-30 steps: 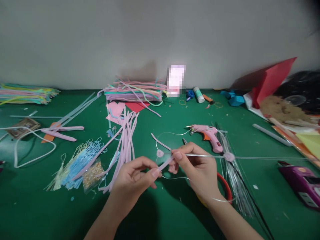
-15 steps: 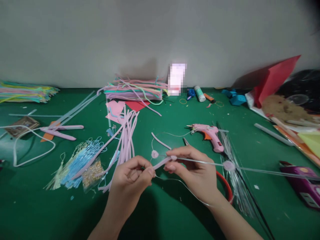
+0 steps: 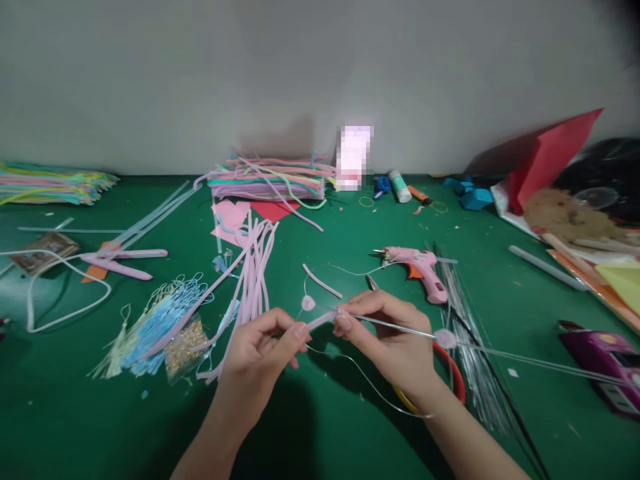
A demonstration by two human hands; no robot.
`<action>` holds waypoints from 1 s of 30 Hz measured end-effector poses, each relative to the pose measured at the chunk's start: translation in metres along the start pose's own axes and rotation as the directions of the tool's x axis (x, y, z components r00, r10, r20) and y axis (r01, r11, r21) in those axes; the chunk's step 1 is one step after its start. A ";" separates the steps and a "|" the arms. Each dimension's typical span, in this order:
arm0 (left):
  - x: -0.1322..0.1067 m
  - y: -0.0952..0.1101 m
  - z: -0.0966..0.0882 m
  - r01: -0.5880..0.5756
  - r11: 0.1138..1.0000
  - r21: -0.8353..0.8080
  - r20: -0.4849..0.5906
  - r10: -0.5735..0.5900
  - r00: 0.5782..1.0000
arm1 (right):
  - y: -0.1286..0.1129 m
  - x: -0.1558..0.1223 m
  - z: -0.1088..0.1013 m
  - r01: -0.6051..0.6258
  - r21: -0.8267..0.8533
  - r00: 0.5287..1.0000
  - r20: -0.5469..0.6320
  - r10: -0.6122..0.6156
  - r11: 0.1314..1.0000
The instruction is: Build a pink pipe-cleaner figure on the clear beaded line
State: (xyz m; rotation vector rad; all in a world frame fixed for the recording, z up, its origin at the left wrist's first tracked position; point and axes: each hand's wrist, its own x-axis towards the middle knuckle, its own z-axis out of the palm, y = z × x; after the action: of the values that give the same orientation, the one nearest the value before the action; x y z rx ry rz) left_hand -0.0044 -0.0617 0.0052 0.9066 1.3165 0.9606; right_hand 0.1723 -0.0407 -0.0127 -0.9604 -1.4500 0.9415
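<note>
A short pale pink pipe cleaner is stretched between my two hands. My left hand pinches one end of it between thumb and fingers. At the other end, my right hand grips it with thumb and forefinger, where it appears curled up. Thin wires run from the right fingertips towards the right edge, bearing a small pink rosette. Another rosette sits just beyond the left fingertips on a fine wire. A loose wire loop hangs below the hands.
A pink glue gun lies beyond my right hand, near a bundle of wires. Scissors with red handles are partly under that hand. To the left are pink pipe cleaners, tassels and a bead bag.
The right thumb has closed onto the curled end of the pipe cleaner. The rosette on the right has shifted slightly left and down, its wires tilting more steeply.
</note>
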 end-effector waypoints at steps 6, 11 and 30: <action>0.003 -0.003 -0.002 0.032 0.989 -0.147 0.013 -0.030 0.999 | 0.001 0.000 0.003 0.027 -0.063 1.000 -0.010 -0.028 0.998; 0.015 -0.012 0.001 0.066 0.957 -0.284 0.117 -0.034 0.993 | 0.010 0.000 0.008 0.113 -0.235 0.971 -0.179 -0.157 0.965; 0.019 -0.012 0.025 0.168 0.968 -0.188 0.253 -0.117 0.960 | 0.015 0.010 0.004 0.033 -0.642 0.978 -0.138 -0.158 0.766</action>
State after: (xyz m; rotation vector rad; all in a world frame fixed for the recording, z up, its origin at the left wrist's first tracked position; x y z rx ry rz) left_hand 0.0210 -0.0480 -0.0119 0.7302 1.0390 0.8292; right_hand 0.1683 -0.0265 -0.0235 -1.4090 -1.6716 0.2441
